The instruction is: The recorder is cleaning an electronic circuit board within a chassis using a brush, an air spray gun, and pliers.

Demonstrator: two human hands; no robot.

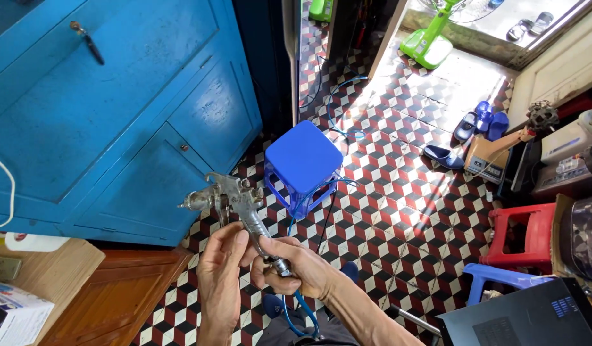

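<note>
A metal spray gun [228, 197] is held up in front of me, nozzle pointing left. My right hand [294, 264] is closed around its grip at the bottom, where a blue air hose [302, 306] joins and runs down. My left hand [220, 272] rests against the gun's trigger area from the left, fingers curled up to it. Behind the gun, on the patterned tile floor [398, 186], stands a blue plastic stool [303, 165].
A blue wooden cabinet [116, 109] fills the left. A brown wooden table [110, 295] with a box [14, 314] sits lower left. A red stool [523, 234], another blue stool [501, 279], a black device [526, 317], sandals [478, 122] and a green fan base [427, 45] stand to the right.
</note>
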